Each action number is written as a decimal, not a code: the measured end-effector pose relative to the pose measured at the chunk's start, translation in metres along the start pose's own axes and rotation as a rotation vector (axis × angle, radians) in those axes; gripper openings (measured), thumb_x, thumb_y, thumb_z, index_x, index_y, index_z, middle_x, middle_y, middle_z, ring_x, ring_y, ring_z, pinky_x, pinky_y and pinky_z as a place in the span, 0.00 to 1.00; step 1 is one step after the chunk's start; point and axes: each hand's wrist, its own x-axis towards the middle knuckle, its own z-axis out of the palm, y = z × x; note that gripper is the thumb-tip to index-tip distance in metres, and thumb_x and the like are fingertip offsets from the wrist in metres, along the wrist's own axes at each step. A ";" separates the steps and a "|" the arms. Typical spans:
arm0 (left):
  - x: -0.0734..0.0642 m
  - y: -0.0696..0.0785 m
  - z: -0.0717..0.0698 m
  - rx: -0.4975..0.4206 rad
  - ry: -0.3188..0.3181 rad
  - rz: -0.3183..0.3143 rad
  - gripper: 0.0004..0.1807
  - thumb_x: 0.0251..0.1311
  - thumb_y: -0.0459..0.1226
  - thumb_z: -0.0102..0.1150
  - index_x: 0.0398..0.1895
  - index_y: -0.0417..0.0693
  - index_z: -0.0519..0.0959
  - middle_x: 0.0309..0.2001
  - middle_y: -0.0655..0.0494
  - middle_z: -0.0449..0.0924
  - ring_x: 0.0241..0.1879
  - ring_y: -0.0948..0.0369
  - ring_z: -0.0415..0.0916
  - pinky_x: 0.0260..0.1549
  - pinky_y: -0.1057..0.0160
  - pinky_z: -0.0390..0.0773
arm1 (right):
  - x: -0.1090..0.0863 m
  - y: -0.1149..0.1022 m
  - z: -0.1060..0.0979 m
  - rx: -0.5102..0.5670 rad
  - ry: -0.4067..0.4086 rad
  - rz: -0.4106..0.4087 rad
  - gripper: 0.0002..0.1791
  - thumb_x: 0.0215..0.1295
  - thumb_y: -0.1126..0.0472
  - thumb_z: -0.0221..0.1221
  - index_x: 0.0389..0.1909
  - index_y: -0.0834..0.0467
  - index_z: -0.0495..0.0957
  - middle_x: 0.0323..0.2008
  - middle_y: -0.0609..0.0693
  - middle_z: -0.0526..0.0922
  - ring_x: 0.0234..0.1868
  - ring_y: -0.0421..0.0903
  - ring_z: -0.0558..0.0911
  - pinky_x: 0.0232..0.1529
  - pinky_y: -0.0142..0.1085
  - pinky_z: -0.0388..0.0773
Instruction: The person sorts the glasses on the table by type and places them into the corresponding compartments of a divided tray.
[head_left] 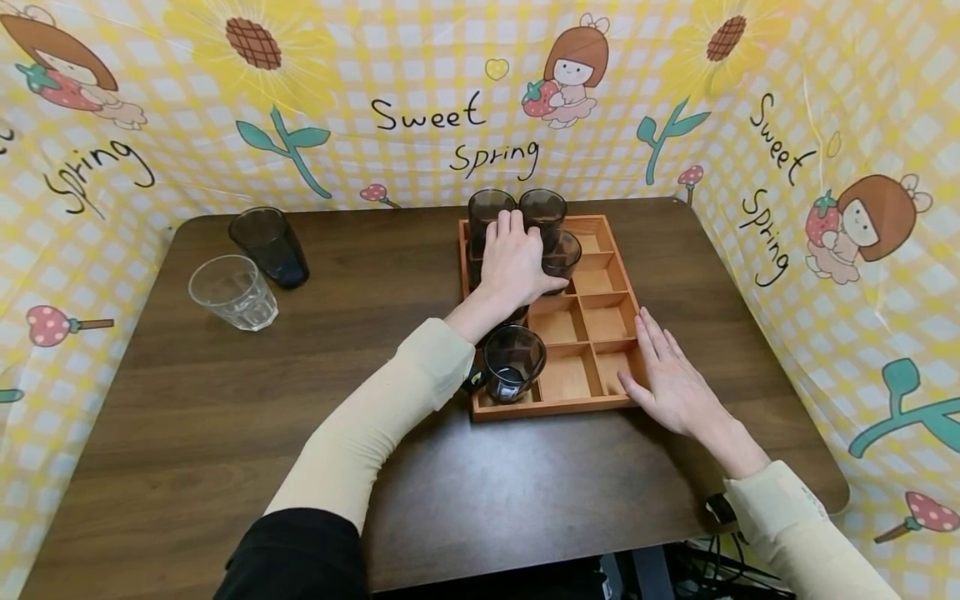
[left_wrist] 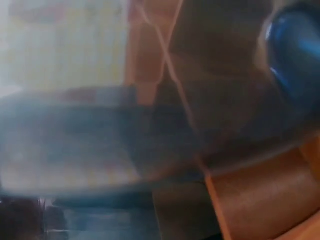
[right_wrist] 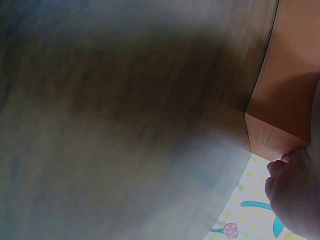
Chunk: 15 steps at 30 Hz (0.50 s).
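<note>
My left hand [head_left: 513,260] reaches over the far left part of a wooden compartment tray [head_left: 553,408], among several dark tinted glasses. Its fingertips lie close to a far-left dark glass [head_left: 489,202], and the thumb is right at the side of another dark glass [head_left: 564,248]. The palm hides what lies under it, so I cannot tell whether the hand grips a glass. Beside the left wrist, a dark glass [head_left: 514,362] occupies the tray's near-left corner. My right hand [head_left: 675,385] rests with extended fingers along the tray's right side, thumb over its near-right corner.
On the table's left lie a dark glass [head_left: 270,247] and a clear faceted glass [head_left: 238,293], close together. A yellow checked cloth [head_left: 420,67] stands along the back and sides of the brown table [head_left: 360,275]. Cables [head_left: 720,558] hang below the near edge.
</note>
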 end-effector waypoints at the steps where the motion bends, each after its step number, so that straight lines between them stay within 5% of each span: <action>1: 0.000 0.000 0.000 0.011 -0.003 -0.001 0.50 0.37 0.77 0.58 0.54 0.50 0.76 0.59 0.46 0.65 0.61 0.49 0.57 0.67 0.49 0.58 | 0.000 0.000 0.000 -0.001 -0.001 0.001 0.50 0.69 0.39 0.50 0.77 0.61 0.36 0.79 0.58 0.38 0.80 0.52 0.43 0.78 0.49 0.45; 7: -0.001 0.002 -0.002 0.100 -0.020 0.009 0.55 0.38 0.80 0.53 0.60 0.49 0.72 0.63 0.43 0.62 0.67 0.46 0.54 0.69 0.42 0.54 | 0.001 -0.001 0.002 -0.004 -0.015 0.008 0.50 0.69 0.38 0.50 0.77 0.61 0.37 0.79 0.56 0.37 0.80 0.51 0.43 0.77 0.51 0.47; 11: -0.004 0.001 -0.005 0.107 0.061 0.064 0.56 0.38 0.82 0.47 0.61 0.50 0.72 0.62 0.44 0.65 0.66 0.46 0.57 0.68 0.42 0.56 | 0.001 -0.001 0.002 -0.006 -0.026 0.015 0.50 0.69 0.38 0.51 0.77 0.61 0.37 0.80 0.56 0.37 0.80 0.51 0.42 0.77 0.52 0.47; 15: -0.007 -0.001 -0.020 0.021 0.143 0.119 0.55 0.44 0.82 0.40 0.66 0.54 0.68 0.64 0.45 0.65 0.69 0.47 0.56 0.70 0.41 0.53 | 0.000 0.000 0.000 -0.004 -0.016 0.023 0.50 0.69 0.39 0.51 0.77 0.61 0.37 0.79 0.57 0.38 0.80 0.51 0.42 0.77 0.52 0.48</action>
